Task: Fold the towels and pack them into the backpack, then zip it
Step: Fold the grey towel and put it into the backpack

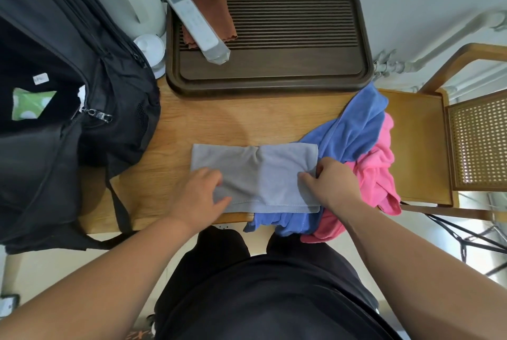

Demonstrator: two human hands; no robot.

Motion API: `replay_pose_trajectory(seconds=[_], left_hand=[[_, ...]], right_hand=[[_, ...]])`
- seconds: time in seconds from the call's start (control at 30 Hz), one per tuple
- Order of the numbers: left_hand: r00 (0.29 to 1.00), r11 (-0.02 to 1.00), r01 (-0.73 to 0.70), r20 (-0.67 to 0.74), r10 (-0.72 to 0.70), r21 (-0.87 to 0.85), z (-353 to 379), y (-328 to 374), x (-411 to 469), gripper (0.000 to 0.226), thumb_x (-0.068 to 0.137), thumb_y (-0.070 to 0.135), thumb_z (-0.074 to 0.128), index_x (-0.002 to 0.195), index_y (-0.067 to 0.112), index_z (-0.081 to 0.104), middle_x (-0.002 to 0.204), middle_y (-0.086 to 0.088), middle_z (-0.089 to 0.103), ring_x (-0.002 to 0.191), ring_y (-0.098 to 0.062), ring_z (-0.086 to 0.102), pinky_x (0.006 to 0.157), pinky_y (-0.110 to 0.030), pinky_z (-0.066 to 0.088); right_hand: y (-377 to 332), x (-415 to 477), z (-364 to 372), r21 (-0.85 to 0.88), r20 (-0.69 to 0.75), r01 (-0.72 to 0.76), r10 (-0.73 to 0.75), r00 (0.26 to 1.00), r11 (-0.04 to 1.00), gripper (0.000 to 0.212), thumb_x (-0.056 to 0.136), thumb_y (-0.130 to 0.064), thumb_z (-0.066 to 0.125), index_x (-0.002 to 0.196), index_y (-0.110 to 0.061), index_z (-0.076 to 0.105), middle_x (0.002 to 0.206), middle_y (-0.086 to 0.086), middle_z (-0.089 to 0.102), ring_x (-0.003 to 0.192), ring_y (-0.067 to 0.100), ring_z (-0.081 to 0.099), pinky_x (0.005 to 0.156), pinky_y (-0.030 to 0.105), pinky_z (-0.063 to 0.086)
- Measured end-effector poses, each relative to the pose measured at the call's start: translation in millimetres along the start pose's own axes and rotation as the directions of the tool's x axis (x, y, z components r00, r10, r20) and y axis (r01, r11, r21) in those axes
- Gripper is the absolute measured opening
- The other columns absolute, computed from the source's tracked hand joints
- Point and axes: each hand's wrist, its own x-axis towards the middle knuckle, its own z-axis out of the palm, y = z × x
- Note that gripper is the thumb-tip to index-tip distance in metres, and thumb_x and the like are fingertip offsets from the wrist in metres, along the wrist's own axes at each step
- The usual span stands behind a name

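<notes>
Grey towel [255, 175] is lying flat on the counter [205, 120], folded into a long strip, with its right end overlapping the blue towel [354, 131]. It is being held at both ends. The near-left corner is being pinched by the left hand [197, 194], fingers [215, 176] curled on top and thumb at the hem. The right edge is being pinched by the right hand [332, 183]. Both sets of fingers are clenched on cloth, none released.

Cloth is being judged soft, light, limp and not fragile. It will sag and wrinkle; a pucker is showing mid-strip. It is probably best gripped at the corners or hem, all layers together, so the fold is being kept.

Blue and pink towel [378, 175] are bunched at the right, unfolded, just beside the right hand. Backpack [68, 120] is lying unzipped on the left, near the strip.
</notes>
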Motion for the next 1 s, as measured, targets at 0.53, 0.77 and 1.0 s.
replay_pose_trajectory(seconds=[0.53, 0.77, 1.0], left_hand=[[0.963, 0.956, -0.266, 0.089, 0.256, 0.127, 0, -15, 2, 0.012, 0.082, 0.018, 0.076, 0.075, 0.017, 0.065, 0.078, 0.002, 0.059, 0.078, -0.024, 0.059, 0.069, -0.037, 0.052], [0.908, 0.98, -0.151, 0.41, 0.086, 0.128, -16, -23, -11, 0.012, 0.09, 0.037, 0.067, 0.084, 0.031, 0.058, 0.09, 0.012, 0.053, 0.087, -0.013, 0.053, 0.074, -0.031, 0.046], [0.986, 0.988, 0.107, -0.119, -0.12, -0.108, -21, -8, 18, 0.018, 0.092, 0.027, 0.067, 0.107, 0.017, 0.062, 0.108, -0.002, 0.056, 0.094, -0.025, 0.056, 0.08, -0.038, 0.047]], right_hand=[[-1, -5, -20, -0.379, 0.19, 0.083, -0.01, 0.982, 0.922, 0.033, 0.095, -0.036, 0.052, 0.071, -0.013, 0.054, 0.076, 0.004, 0.062, 0.072, 0.026, 0.058, 0.065, 0.034, 0.045], [6, -3, -30, -0.408, 0.356, 0.153, 0.003, 0.935, 0.9, 0.04, 0.085, -0.048, 0.065, 0.064, -0.017, 0.052, 0.064, -0.001, 0.055, 0.069, 0.023, 0.057, 0.059, 0.032, 0.045], [-31, 7, -21, -0.287, -0.103, 0.303, -0.343, 0.933, 0.909, 0.039, 0.095, -0.043, 0.055, 0.127, -0.022, 0.051, 0.126, 0.004, 0.048, 0.106, 0.032, 0.053, 0.082, 0.043, 0.045]])
